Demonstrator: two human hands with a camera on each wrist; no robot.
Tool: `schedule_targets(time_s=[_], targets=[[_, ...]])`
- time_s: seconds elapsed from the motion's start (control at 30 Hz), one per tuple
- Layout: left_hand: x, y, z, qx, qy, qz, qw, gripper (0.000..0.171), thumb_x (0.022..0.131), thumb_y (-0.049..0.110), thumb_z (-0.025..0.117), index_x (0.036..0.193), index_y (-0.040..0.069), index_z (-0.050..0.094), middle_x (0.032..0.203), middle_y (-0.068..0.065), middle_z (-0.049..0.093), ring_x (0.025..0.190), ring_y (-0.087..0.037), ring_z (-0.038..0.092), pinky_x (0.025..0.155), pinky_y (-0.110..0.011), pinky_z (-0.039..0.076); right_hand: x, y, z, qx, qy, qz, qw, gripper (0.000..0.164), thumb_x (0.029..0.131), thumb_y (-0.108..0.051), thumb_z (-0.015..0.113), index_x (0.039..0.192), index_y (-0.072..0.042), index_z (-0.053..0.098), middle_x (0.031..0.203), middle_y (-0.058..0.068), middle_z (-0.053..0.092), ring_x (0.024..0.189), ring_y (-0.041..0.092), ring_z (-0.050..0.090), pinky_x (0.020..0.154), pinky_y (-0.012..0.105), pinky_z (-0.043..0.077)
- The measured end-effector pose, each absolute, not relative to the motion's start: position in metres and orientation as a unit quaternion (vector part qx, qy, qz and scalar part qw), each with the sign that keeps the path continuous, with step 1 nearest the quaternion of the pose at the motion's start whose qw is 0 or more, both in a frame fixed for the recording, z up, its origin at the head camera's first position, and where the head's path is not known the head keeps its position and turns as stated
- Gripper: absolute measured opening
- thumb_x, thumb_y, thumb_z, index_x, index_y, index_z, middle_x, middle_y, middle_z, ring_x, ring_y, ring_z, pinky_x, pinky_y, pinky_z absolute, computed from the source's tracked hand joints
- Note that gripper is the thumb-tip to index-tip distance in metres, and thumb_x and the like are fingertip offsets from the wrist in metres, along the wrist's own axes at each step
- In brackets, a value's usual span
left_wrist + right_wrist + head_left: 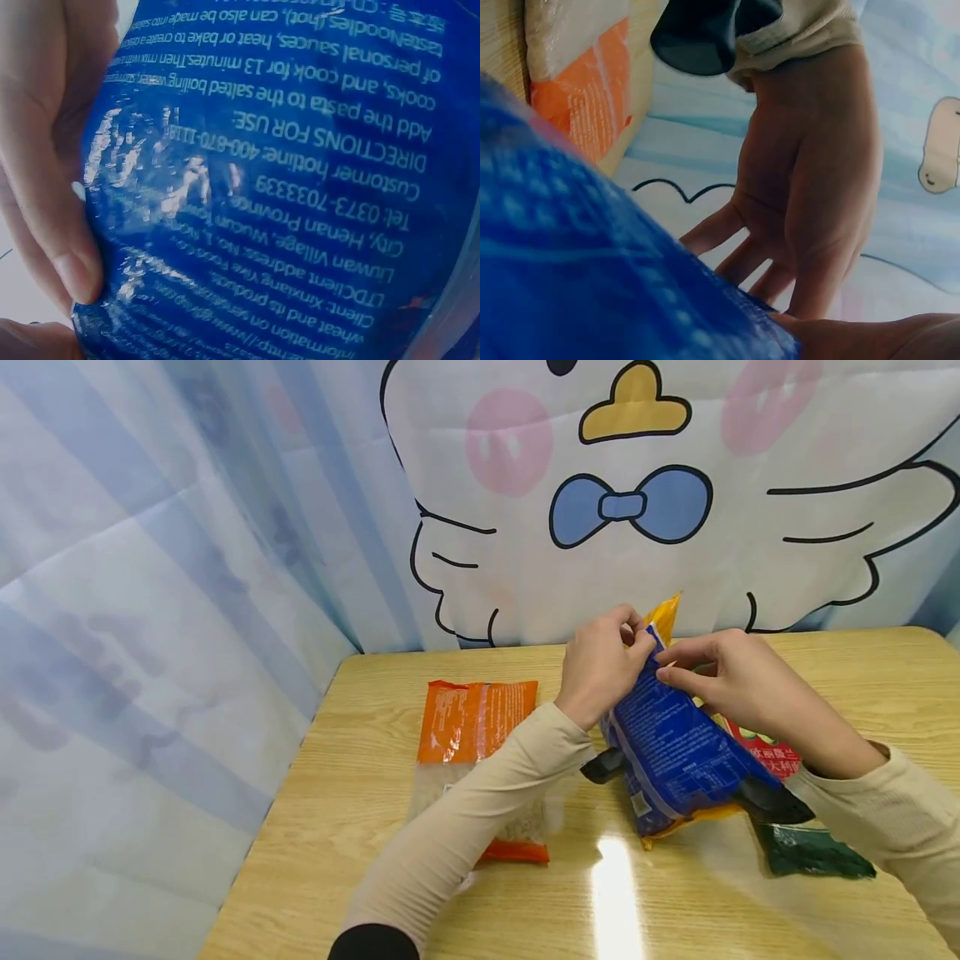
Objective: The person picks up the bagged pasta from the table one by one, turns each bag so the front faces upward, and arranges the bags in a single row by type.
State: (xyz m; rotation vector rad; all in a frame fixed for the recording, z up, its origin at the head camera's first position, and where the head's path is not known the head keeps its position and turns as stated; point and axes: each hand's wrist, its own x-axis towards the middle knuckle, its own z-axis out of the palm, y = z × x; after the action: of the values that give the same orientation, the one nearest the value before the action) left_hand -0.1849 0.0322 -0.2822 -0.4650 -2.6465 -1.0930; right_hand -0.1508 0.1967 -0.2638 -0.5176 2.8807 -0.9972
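Note:
A blue pasta bag [675, 752] with yellow ends and white print stands tilted above the table. My left hand [600, 664] pinches it near its top corner, beside the yellow end. Close by, my right hand [738, 681] pinches the upper right edge between thumb and fingers. Upside-down cooking directions on the bag [285, 165] fill most of the left wrist view. In the right wrist view, the left hand [810, 172] reaches to the bag's edge [630, 277]. The contents are hidden by the opaque wrapping.
An orange and clear bag [480, 727] lies on the wooden table [337, 793], partly under the left sleeve. Behind the blue bag and right forearm is a red and dark green packet [817, 852]. A printed cartoon curtain [637, 577] hangs along the table's back edge.

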Motion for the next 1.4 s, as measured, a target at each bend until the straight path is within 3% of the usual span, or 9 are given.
schedule_targets(time_s=[0.2, 0.4, 0.63, 0.77, 0.93, 1.07, 1.17, 1.4], targets=[[-0.183, 0.030, -0.278, -0.160, -0.902, -0.383, 0.114, 0.007, 0.100, 0.021, 0.057, 0.097, 0.016, 0.061, 0.097, 0.001, 0.071, 0.058, -0.007, 0.053, 0.046, -0.014, 0.036, -0.148, 0.195, -0.260, -0.200, 0.927, -0.314, 0.037, 0.031, 0.101, -0.013, 0.058, 0.126, 0.006, 0.062, 0.112, 0.025, 0.068, 0.081, 0.023, 0.068, 0.055, 0.029, 0.056], [-0.184, 0.023, -0.275, -0.163, -0.882, -0.424, 0.124, 0.007, 0.100, 0.018, 0.057, 0.096, 0.014, 0.061, 0.099, 0.000, 0.069, 0.056, -0.010, 0.048, 0.046, -0.015, 0.030, -0.145, 0.206, -0.256, -0.213, 0.896, -0.376, 0.099, 0.034, 0.103, -0.021, 0.055, 0.131, -0.001, 0.058, 0.121, 0.018, 0.065, 0.101, 0.025, 0.067, 0.069, 0.035, 0.061], [-0.179, 0.016, -0.268, -0.167, -0.852, -0.477, 0.138, 0.009, 0.101, 0.016, 0.056, 0.099, 0.011, 0.062, 0.105, -0.004, 0.070, 0.080, -0.013, 0.067, 0.060, -0.011, 0.046, -0.152, 0.231, -0.271, -0.183, 0.869, -0.439, 0.139, 0.044, 0.106, -0.026, 0.048, 0.139, 0.003, 0.046, 0.132, 0.023, 0.057, 0.098, 0.010, 0.068, 0.078, 0.033, 0.061], [-0.177, 0.008, -0.263, -0.170, -0.836, -0.502, 0.144, 0.008, 0.101, 0.015, 0.056, 0.101, 0.009, 0.063, 0.107, -0.006, 0.069, 0.093, -0.020, 0.071, 0.070, -0.013, 0.051, -0.159, 0.238, -0.289, -0.175, 0.846, -0.481, 0.147, 0.046, 0.107, -0.028, 0.045, 0.141, 0.003, 0.041, 0.134, 0.024, 0.053, 0.101, 0.008, 0.067, 0.082, 0.032, 0.060], [-0.175, 0.000, -0.257, -0.170, -0.813, -0.542, 0.127, 0.007, 0.100, 0.014, 0.057, 0.098, 0.009, 0.061, 0.108, -0.008, 0.068, 0.092, -0.020, 0.070, 0.073, -0.017, 0.054, -0.168, 0.236, -0.316, -0.144, 0.810, -0.541, 0.171, 0.059, 0.108, -0.037, 0.040, 0.149, 0.002, 0.028, 0.144, 0.027, 0.044, 0.108, 0.004, 0.065, 0.087, 0.030, 0.058], [-0.176, -0.004, -0.255, -0.159, -0.786, -0.587, 0.108, 0.009, 0.099, 0.014, 0.059, 0.094, 0.008, 0.062, 0.104, -0.009, 0.066, 0.085, -0.018, 0.067, 0.071, -0.021, 0.056, -0.172, 0.226, -0.338, -0.117, 0.756, -0.609, 0.207, 0.069, 0.107, -0.042, 0.037, 0.155, 0.003, 0.013, 0.153, 0.027, 0.032, 0.111, 0.003, 0.061, 0.094, 0.036, 0.056], [-0.176, -0.005, -0.254, -0.158, -0.772, -0.606, 0.105, 0.010, 0.099, 0.014, 0.059, 0.094, 0.006, 0.063, 0.103, -0.010, 0.066, 0.084, -0.017, 0.066, 0.072, -0.022, 0.057, -0.173, 0.219, -0.350, -0.106, 0.711, -0.656, 0.230, 0.072, 0.107, -0.045, 0.035, 0.158, -0.001, 0.007, 0.156, 0.022, 0.028, 0.115, 0.004, 0.058, 0.097, 0.036, 0.055], [-0.177, -0.009, -0.252, -0.151, -0.740, -0.652, 0.071, 0.011, 0.100, 0.015, 0.059, 0.098, 0.005, 0.063, 0.104, -0.010, 0.062, 0.077, -0.017, 0.067, 0.064, -0.029, 0.060, -0.173, 0.211, -0.367, -0.141, 0.594, -0.746, 0.267, 0.056, 0.109, -0.042, 0.030, 0.156, -0.016, 0.017, 0.138, -0.004, 0.051, 0.121, 0.011, 0.058, 0.098, 0.035, 0.053]])
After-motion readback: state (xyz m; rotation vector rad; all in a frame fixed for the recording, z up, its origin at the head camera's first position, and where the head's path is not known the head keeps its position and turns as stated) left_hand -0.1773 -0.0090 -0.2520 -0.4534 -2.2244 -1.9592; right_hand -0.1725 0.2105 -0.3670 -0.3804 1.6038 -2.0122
